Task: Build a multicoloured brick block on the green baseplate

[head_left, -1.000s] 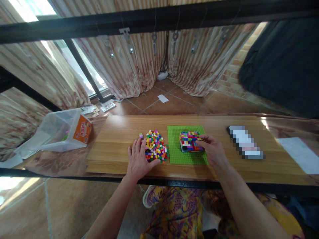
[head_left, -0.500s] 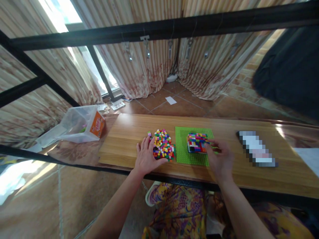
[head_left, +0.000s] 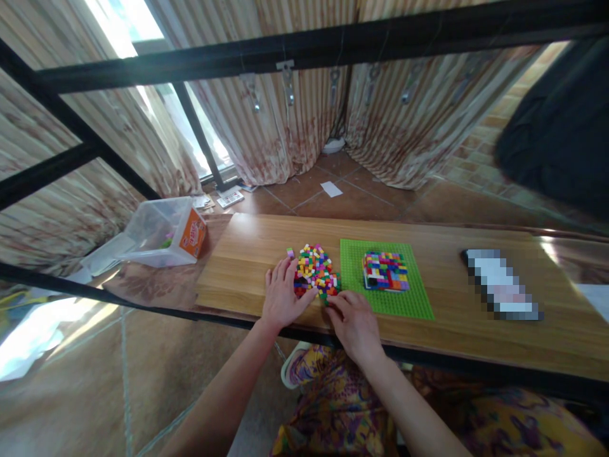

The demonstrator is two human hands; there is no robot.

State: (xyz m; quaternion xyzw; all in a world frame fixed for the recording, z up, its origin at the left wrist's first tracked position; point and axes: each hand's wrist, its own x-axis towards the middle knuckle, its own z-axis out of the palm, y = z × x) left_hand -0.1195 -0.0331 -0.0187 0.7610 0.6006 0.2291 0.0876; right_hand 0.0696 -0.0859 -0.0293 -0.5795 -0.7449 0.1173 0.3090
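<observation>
A heap of small coloured toy bricks (head_left: 316,266) lies on the wooden tabletop. My left hand (head_left: 280,297) rests open along its left side, fingers spread and touching the bricks. At the near right edge of the heap is my right hand (head_left: 354,319), thumb and fingers drawn together; what they pinch, if anything, is too small to make out. To the right lies a green baseplate (head_left: 351,270). On it stands a block built of multicoloured bricks (head_left: 386,271), with a small dark opening at its left front. Neither hand touches the block.
A pixelated phone-like object (head_left: 502,285) lies on the right of the table (head_left: 242,266). Beyond the table's left end sits a clear plastic bin (head_left: 159,238) with an orange label. A black metal bar (head_left: 209,61) crosses above, with small clips hanging beneath.
My right hand has left the brick block and moved left to the heap's near edge, uncovering the block and baseplate. My left hand stays beside the heap. The view has shifted slightly.
</observation>
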